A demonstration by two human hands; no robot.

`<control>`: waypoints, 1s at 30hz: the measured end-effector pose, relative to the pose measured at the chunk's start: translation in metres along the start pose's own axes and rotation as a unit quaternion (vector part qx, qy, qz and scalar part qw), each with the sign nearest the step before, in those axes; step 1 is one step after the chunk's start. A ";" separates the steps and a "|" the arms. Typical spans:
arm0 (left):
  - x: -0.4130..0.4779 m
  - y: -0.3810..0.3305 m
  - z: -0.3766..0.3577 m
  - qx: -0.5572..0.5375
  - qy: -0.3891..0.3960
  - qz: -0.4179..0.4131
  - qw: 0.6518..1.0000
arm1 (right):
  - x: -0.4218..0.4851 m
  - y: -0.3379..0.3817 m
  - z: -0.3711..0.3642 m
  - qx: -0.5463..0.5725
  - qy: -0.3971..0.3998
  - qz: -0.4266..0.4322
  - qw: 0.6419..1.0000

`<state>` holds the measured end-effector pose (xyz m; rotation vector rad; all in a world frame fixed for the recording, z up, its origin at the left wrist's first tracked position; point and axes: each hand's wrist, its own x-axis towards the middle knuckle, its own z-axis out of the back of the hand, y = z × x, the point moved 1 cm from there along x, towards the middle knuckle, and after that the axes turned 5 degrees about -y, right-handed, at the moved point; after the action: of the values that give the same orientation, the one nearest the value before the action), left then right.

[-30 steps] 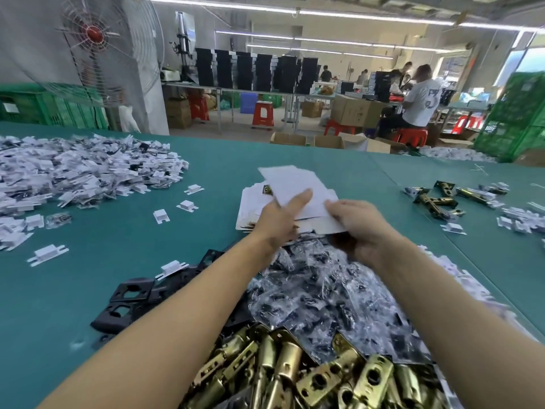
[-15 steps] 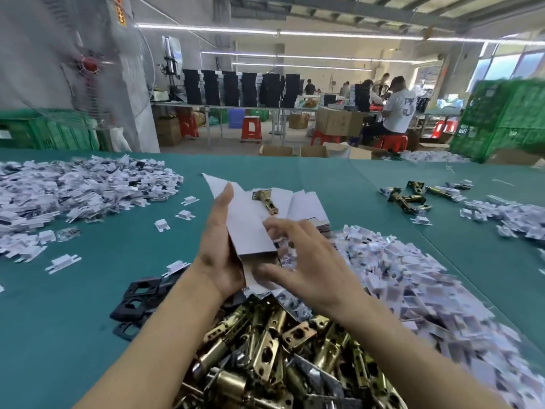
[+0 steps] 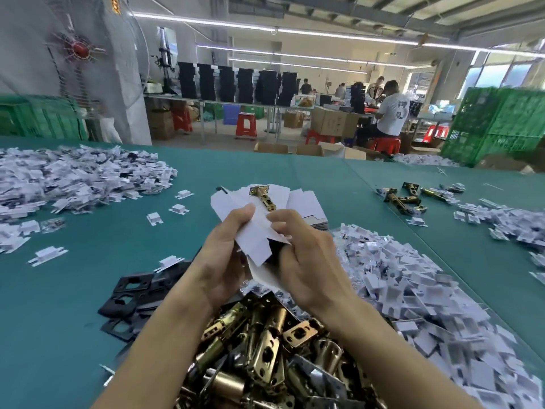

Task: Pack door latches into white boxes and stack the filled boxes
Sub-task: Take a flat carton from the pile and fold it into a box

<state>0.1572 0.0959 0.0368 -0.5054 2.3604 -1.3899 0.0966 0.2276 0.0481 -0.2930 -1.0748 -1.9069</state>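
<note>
Teal table [image 3: 73,305], brass latch heap [image 3: 265,349], black plates [image 3: 129,302], piles of white pieces [image 3: 73,181], flat white boxes [image 3: 303,205]

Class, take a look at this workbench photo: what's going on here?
A person at a green table holds a flat white box in both hands. The left hand grips one side and the right hand pinches the other, apparently folding it open. A heap of brass door latches lies just below the hands. A single latch rests on the stack of flat boxes beyond them. Neither hand holds a latch.
</note>
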 end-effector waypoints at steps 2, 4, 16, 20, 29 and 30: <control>-0.002 -0.004 0.005 0.027 -0.017 -0.028 0.999 | 0.002 0.000 0.000 0.023 0.057 -0.044 0.997; -0.002 -0.009 0.012 0.042 -0.059 -0.076 0.995 | 0.000 0.002 0.000 0.039 0.136 -0.054 0.988; -0.002 -0.001 0.012 0.436 -0.110 -0.322 0.833 | -0.002 0.012 -0.003 0.108 -0.135 -0.006 0.985; -0.004 -0.003 0.011 0.437 -0.087 -0.363 0.818 | -0.007 0.010 -0.010 0.102 -0.147 0.002 0.984; -0.008 -0.002 0.011 0.558 -0.090 -0.385 0.730 | -0.010 0.006 -0.005 0.151 -0.071 -0.052 0.985; -0.008 -0.001 0.011 0.563 -0.091 -0.385 0.725 | -0.011 0.006 -0.003 0.165 -0.097 -0.035 0.981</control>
<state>0.1691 0.0907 0.0339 -1.1589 0.7123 -2.5723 0.1087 0.2304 0.0435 -0.2595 -1.5269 -1.7493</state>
